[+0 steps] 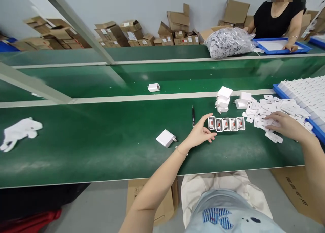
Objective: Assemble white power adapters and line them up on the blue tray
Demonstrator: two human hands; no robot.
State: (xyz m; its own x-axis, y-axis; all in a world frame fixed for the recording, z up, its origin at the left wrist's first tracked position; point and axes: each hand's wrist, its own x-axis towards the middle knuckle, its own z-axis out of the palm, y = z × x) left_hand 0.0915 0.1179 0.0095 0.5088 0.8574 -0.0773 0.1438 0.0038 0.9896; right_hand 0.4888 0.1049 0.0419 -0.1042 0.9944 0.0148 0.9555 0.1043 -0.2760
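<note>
My left hand (201, 133) is at the left end of a row of several white charger housings (226, 124). Its thumb and forefinger are spread around the end housing. The housings stand side by side with their open ends up, showing metal and orange parts inside. Over a heap of flat white cover pieces (259, 108) reaches my right hand (285, 124), fingers apart and touching the pieces; whether one is lifted cannot be made out. A black pen-like tool (193, 116) lies just beyond my left hand. Left of my wrist is a white plug charger (166, 138).
Stacked white chargers (223, 99) and another white charger (243, 100) stand behind the row. A blue-edged tray (315, 124) of white parts is at right. White gloves (21, 131) lie far left. Across the bench, a person (278, 20) sits by a bag of parts (228, 43).
</note>
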